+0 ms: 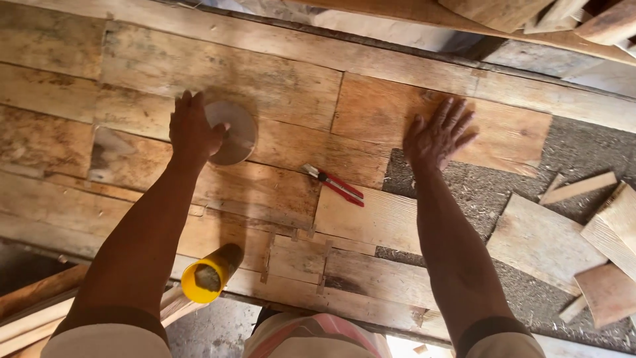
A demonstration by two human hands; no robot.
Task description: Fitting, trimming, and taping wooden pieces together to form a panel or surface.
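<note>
My left hand [192,129] lies flat on a round grey disc [233,132] that rests on the plank surface [278,86], with the thumb across the disc. My right hand [437,136] is spread open, palm down, on a reddish wooden board [503,136] at the edge of a grey rough patch [477,192]. Between my arms lies a pair of red-handled pliers [336,184] on the planks. Neither hand grips anything.
A yellow tube-shaped container [209,275] lies near the front edge by my left arm. Loose wood offcuts [596,232] sit on the grey patch at the right. More planks [530,16] are stacked along the far top edge.
</note>
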